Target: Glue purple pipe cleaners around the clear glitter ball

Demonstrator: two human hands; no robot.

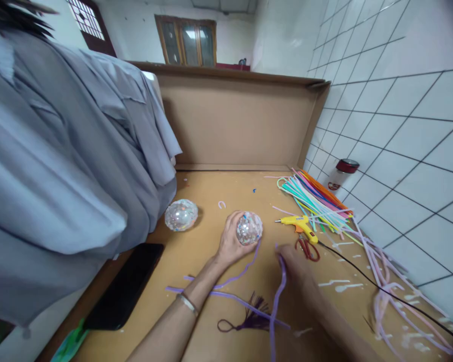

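My left hand [231, 240] is closed around a clear ball with glittery bits [249, 228], holding it just over the cardboard surface. A thin purple strip [245, 269] trails down from the ball and passes under my left forearm. Blurred by motion, my right hand [291, 262] pinches a purple pipe cleaner [277, 300] that hangs toward the front edge. Between my arms lie another purple pipe cleaner [236, 298] and a dark purple tassel [255, 314] with a loop. A second clear ball [181, 215] rests to the left.
Right of my hands are a yellow glue gun [301, 225] with a black cord, red-handled scissors [308, 249] and a pile of coloured pipe cleaners [317, 198]. A lidded jar [343, 173] stands by the tiled wall. At left are a black phone [125, 286] and a grey cloth [71, 166].
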